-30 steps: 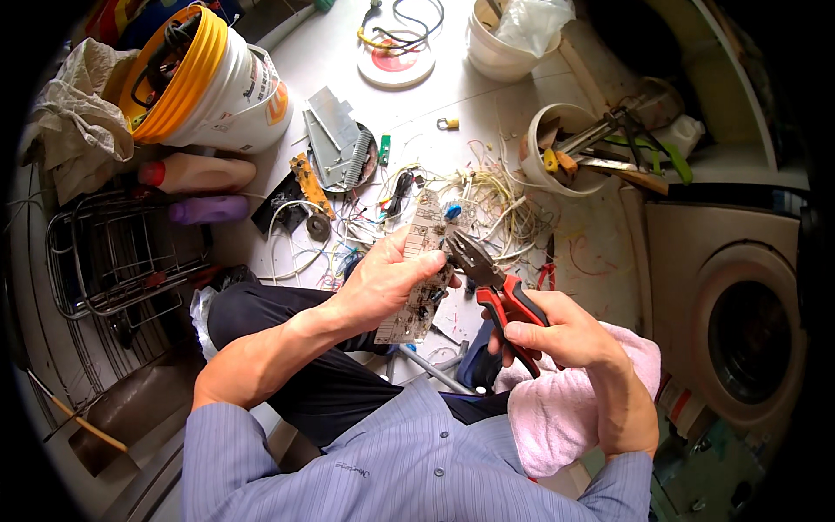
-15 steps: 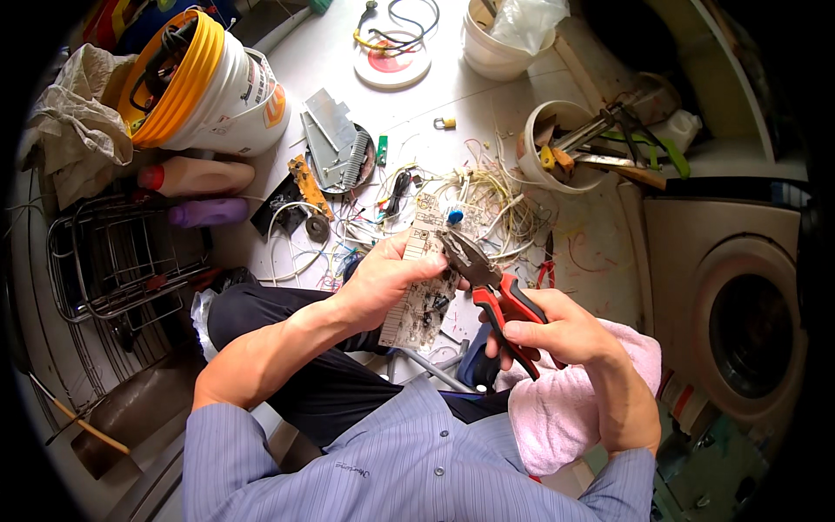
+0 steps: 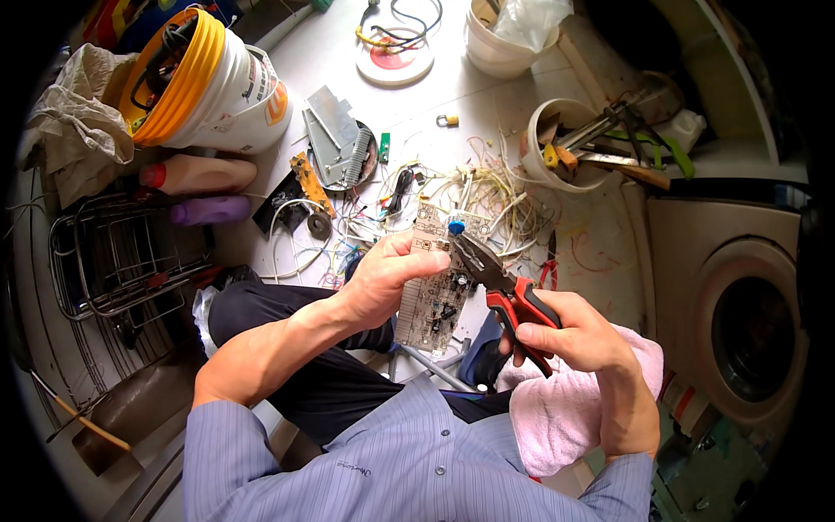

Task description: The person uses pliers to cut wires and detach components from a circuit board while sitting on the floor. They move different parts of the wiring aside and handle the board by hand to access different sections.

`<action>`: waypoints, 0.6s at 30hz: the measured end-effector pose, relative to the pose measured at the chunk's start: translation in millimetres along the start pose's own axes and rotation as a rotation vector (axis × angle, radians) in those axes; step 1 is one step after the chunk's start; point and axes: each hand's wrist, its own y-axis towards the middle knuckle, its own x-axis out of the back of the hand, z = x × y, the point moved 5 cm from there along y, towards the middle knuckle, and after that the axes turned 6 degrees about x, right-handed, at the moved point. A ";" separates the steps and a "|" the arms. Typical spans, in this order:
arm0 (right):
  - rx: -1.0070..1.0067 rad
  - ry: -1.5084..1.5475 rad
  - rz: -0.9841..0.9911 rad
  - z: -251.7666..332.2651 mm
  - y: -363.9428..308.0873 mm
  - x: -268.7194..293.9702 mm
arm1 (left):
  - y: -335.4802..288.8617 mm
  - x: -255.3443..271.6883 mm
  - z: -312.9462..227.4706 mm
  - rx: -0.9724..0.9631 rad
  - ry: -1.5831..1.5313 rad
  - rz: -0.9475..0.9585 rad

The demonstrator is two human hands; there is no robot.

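Observation:
My left hand [image 3: 396, 271] grips the left edge of a tan circuit board [image 3: 417, 315], its thumb lying across the face. The board is held upright over my lap and carries small black parts along its right side. A round blue component [image 3: 456, 228] stands near its top. My right hand [image 3: 570, 331] is closed around red and black handled pliers [image 3: 513, 300]. The pliers' jaws are at the board's right edge, just below the blue component; whether they grip anything there I cannot tell. A pink towel [image 3: 557, 418] hangs beneath my right forearm.
Tangled wires [image 3: 500, 204] lie on the floor beyond the board. Metal plates rest in a round pan [image 3: 370, 161]. A tool bucket [image 3: 544, 117] stands far right, a yellow and white bucket [image 3: 222, 96] far left. A wire rack [image 3: 122, 261] is at left, a washing machine [image 3: 696, 226] at right.
The board has turned and shifted slightly right, showing more of its face with the small parts. The pliers have moved a little right and down, still by the board's edge.

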 end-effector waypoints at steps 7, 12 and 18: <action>-0.010 -0.047 -0.004 4.0 -2.9 -2.6 | 2.6 -0.8 0.6 -0.013 0.034 0.014; -0.005 -0.064 -0.014 2.7 -3.8 -2.7 | 6.0 3.9 3.0 0.006 -0.008 0.068; 0.030 -0.103 -0.016 0.4 -4.1 -1.7 | 8.8 7.8 5.2 -0.011 -0.014 0.085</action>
